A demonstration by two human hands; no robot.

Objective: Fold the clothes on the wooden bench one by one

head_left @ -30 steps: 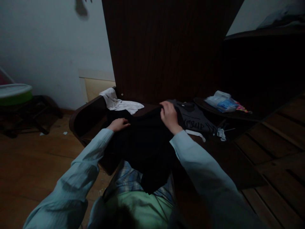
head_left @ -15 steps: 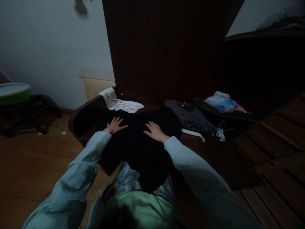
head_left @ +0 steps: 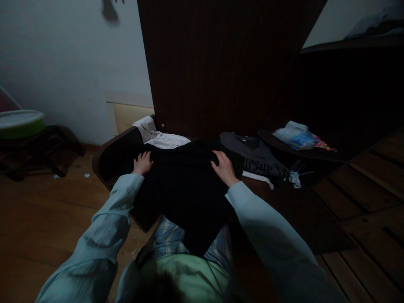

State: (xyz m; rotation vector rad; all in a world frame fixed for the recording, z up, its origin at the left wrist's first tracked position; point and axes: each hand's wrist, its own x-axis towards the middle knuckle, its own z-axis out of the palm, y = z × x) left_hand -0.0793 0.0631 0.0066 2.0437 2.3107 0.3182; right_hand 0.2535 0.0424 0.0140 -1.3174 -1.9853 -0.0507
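Observation:
A black garment (head_left: pixel 186 181) lies spread over the edge of a dark wooden bed frame (head_left: pixel 109 158) and hangs down toward my lap. My left hand (head_left: pixel 142 163) rests flat on its upper left corner with the fingers stretched out. At the garment's upper right edge my right hand (head_left: pixel 223 167) lies palm down, fingers extended. Both arms wear light blue sleeves. Neither hand grips anything.
A white cloth (head_left: pixel 160 136) lies behind the black garment. A grey printed T-shirt (head_left: pixel 257 158) is to the right, with a plastic bag (head_left: pixel 295 135) beyond it. A tall dark wooden panel (head_left: pixel 221 63) stands behind. A green-rimmed basin (head_left: pixel 20 124) sits on a stool at the far left.
A second ago my right hand gripped the garment's top edge; it then went flat near the middle. Both hands have since slid outward to the garment's left and right edges.

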